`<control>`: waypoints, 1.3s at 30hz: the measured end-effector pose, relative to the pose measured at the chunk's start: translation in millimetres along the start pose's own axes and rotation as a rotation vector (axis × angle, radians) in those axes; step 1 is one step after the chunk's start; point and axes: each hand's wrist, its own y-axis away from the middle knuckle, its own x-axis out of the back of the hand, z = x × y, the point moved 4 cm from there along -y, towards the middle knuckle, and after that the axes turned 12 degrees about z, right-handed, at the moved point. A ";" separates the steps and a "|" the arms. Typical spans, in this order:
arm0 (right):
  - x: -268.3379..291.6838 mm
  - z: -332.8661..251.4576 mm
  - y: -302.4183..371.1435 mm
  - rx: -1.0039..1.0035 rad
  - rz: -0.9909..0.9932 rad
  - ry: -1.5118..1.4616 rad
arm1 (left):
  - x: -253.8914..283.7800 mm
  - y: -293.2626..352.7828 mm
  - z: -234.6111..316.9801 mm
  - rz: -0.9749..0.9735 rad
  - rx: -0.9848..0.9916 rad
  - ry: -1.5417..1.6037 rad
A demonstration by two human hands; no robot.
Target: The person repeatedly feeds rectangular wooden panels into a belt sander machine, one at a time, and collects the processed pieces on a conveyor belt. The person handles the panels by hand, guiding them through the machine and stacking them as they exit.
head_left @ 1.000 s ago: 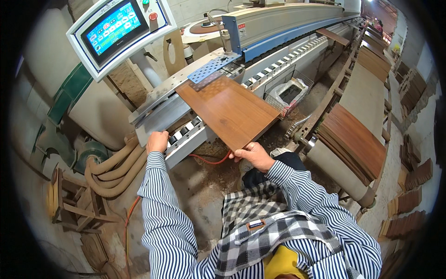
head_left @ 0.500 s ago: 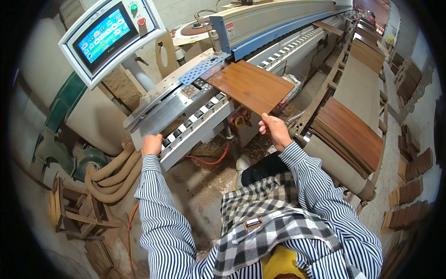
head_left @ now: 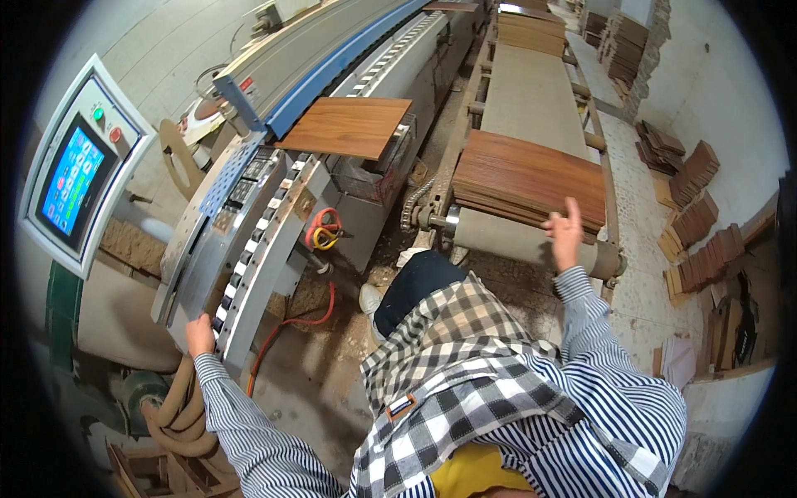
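My left hand is closed over the near end of the feed table, beside its row of black-and-white rollers. A brown wood-grain board lies partly in the machine, against the blue guard, out of reach of both hands. Over at the right, my right hand is empty, index finger stretched and the others loosely bent. It is at the near edge of a stack of reddish-brown boards, which rests on a belt conveyor. Whether the fingers touch the stack I cannot tell.
A control panel with a lit screen stands at the left. Thick hoses lie below it, and a red hose crosses the floor. More board stacks line the right wall and the conveyor's far end.
My right hand has let go of the board and moved right to the stack. The board has gone further along the machine. My view has turned right; my left hand stays on the table end.
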 end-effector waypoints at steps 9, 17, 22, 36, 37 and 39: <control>78.5 10.7 -38.6 -0.222 0.314 0.127 | -2.6 -3.2 -0.3 0.009 -0.124 -0.087; 50.5 42.2 2.9 -0.406 0.241 -0.265 | 0.6 -1.3 -5.1 0.016 -0.094 -0.053; 29.0 31.9 59.2 -0.771 -0.076 -0.472 | -6.0 -3.7 -1.9 0.020 -0.043 -0.035; -15.5 -5.2 93.1 -0.824 -0.444 -0.565 | -14.6 -4.8 -20.3 -0.005 0.008 -0.061; -19.7 -13.2 96.2 -0.798 -0.494 -0.553 | -10.4 -1.8 -12.7 -0.014 0.027 -0.080; -34.3 -25.7 104.1 -0.842 -0.601 -0.569 | 11.3 9.6 14.1 0.014 0.194 -0.014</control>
